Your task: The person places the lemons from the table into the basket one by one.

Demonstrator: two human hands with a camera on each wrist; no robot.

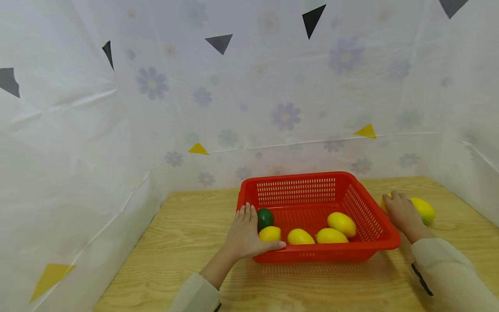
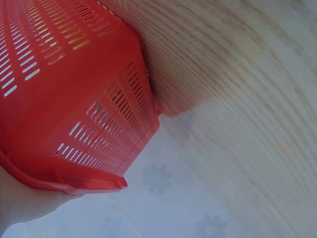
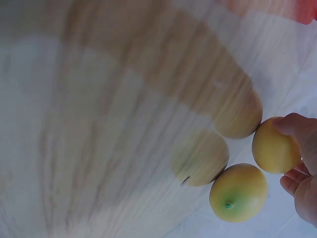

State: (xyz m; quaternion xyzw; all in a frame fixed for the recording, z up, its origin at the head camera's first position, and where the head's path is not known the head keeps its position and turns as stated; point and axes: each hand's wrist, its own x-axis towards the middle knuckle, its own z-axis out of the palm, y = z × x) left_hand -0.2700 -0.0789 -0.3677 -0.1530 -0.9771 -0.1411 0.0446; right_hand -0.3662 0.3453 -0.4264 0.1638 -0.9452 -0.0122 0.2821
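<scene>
My left hand (image 1: 243,238) rests on the left front corner of a red plastic basket (image 1: 312,255), fingers straight across the rim and thumb along the front edge. In the left wrist view, the slotted wall of the basket (image 2: 59,106) fills the upper left, with part of the hand (image 2: 25,203) at its rim. To the basket's right, my right hand (image 1: 401,212) pinches a yellow lemon (image 3: 275,147) between thumb and fingers. Beside it lies another lemon (image 3: 237,196), green at its stem end. Inside the basket are several lemons (image 1: 341,224) and a dark green rounded fruit (image 1: 265,218).
The basket stands on a glossy wood-grain table (image 1: 183,234) that reflects the lemons. A pale flowered sheet (image 1: 241,108) rises behind the table and along both sides, with dark and yellow triangles on it.
</scene>
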